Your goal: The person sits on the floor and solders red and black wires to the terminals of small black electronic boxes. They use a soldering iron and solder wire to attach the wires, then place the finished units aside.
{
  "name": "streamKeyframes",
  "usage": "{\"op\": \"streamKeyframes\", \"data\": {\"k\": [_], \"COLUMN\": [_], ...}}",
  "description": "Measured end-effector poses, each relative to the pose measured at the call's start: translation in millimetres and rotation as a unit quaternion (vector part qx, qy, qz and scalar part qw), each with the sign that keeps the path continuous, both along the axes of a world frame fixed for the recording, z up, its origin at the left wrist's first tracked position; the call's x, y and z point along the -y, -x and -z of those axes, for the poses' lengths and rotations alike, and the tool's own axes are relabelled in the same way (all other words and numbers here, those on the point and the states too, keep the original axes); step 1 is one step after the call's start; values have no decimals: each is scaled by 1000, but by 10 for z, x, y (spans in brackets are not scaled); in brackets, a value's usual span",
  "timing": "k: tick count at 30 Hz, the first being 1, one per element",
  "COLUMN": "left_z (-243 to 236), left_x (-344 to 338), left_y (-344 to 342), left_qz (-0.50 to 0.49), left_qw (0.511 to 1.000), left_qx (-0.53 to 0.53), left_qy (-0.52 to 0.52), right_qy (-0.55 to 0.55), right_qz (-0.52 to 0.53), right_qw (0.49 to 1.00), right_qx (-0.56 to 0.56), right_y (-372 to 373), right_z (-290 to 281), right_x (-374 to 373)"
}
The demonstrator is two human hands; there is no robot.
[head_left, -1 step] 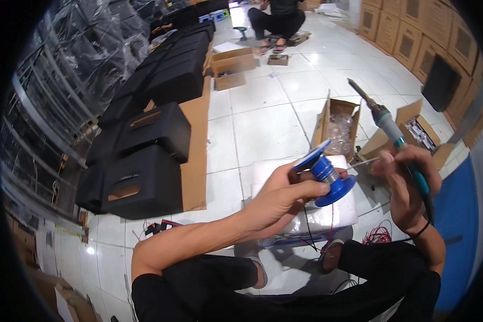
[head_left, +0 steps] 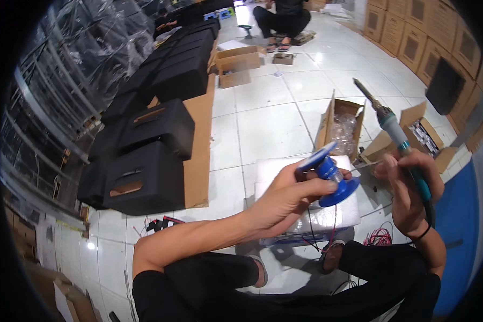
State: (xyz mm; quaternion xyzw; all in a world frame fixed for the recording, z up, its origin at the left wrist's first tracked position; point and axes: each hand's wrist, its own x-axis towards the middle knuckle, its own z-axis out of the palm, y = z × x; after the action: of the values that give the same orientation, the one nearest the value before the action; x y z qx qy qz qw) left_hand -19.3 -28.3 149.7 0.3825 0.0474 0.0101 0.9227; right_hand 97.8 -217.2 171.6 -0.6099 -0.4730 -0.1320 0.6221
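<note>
1. The left hand (head_left: 298,193) is gripping a blue spool (head_left: 328,170), holding it over a white block (head_left: 349,214).
2. The right hand (head_left: 410,188) is gripping a soldering iron (head_left: 394,131), its tip pointing away from the person.

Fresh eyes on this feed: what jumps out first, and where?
Probably the blue spool in the left hand, just right of the picture's middle. Next comes the soldering iron in the right hand, its tip pointing up and to the left. Bulky black cases stretch away along the left side, beside a strip of cardboard.
</note>
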Motion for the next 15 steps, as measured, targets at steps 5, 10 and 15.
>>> {"op": "streamKeyframes", "data": {"k": [5, 10, 15], "left_z": [32, -2, 23], "left_x": [-5, -99, -102], "left_y": [-110, -124, -100], "left_qz": [-8, -26, -68], "left_qw": [995, 986, 983], "left_qx": [-11, 10, 9], "left_qy": [-96, -165, -171], "right_qy": [35, 64, 70], "right_qz": [9, 52, 66], "right_qw": [995, 994, 991], "right_qx": [97, 76, 91], "right_y": [-53, -132, -130], "right_z": [18, 50, 71], "right_x": [2, 49, 64]}}
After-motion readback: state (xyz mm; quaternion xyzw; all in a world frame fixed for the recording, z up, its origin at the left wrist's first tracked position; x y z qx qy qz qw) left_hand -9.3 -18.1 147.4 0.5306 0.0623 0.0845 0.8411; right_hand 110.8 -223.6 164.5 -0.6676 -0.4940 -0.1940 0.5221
